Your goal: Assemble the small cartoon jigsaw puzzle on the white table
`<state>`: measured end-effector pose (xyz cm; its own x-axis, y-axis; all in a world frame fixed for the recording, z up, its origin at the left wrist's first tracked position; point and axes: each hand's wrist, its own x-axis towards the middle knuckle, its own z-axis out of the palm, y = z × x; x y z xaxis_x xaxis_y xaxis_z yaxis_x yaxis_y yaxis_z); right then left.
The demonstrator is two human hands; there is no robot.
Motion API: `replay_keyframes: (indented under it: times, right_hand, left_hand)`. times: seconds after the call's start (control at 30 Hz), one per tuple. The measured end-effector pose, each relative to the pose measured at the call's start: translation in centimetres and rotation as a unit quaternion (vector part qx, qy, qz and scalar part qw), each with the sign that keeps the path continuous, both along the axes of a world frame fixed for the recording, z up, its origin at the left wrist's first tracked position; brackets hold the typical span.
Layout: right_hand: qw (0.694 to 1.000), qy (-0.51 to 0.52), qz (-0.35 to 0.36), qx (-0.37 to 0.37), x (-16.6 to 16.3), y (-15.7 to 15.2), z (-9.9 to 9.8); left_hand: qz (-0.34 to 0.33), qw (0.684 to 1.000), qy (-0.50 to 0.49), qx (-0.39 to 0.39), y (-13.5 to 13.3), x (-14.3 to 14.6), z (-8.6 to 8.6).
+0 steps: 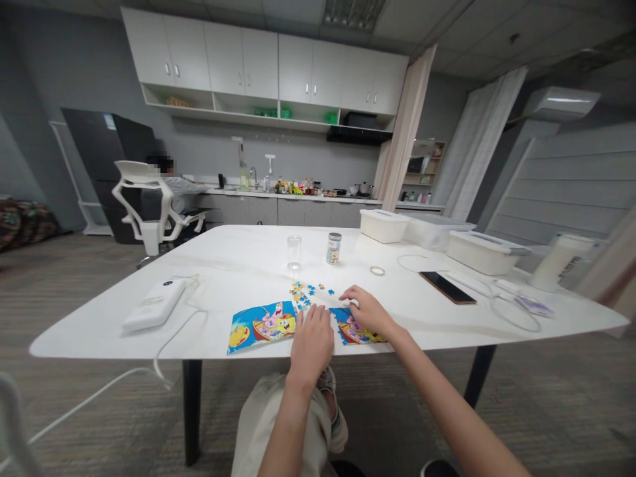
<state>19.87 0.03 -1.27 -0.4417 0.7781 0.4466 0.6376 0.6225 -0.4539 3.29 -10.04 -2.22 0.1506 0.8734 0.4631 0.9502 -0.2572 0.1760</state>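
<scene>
A cartoon picture card (pixel 261 324) lies near the front edge of the white table (pixel 238 265). Beside it on the right is a partly assembled jigsaw puzzle (pixel 354 330). Loose blue puzzle pieces (pixel 307 291) are scattered just behind both. My left hand (pixel 312 339) rests flat between the card and the puzzle, fingers stretched out and close together. My right hand (pixel 366 308) lies over the puzzle's top edge, fingers curled with tips pressing on the pieces; whether it pinches a piece I cannot make out.
A clear glass (pixel 293 252) and a small printed can (pixel 334 248) stand mid-table. A white power bank (pixel 155 303) with cable lies left. A phone (pixel 447 287), tape ring (pixel 377 270), white lidded boxes (pixel 479 252) and a white jug (pixel 556 262) sit right. A person sits in a chair (pixel 144 205) behind.
</scene>
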Motion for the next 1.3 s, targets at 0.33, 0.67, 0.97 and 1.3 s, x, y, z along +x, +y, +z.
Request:
replay_keyframes:
  times: [0.33,0.67,0.97,1.3]
  right_hand:
    - [0.994,-0.101,0.005,0.039,0.3,-3.7,-1.4]
    - [0.993,-0.114,0.000,0.032,0.4,-3.8,-1.6]
    - [0.993,-0.111,0.002,0.037,0.6,-3.6,-1.9]
    - [0.999,-0.034,-0.015,0.009,0.7,-3.6,-1.6]
  left_hand:
    - [0.057,0.997,-0.051,-0.033,1.0,0.1,0.4]
    - [0.035,0.998,-0.031,-0.048,2.4,-0.3,1.0]
    - [0.009,0.997,-0.058,-0.057,0.8,0.0,0.4]
    - [-0.016,0.993,-0.096,-0.073,1.1,-0.4,0.0]
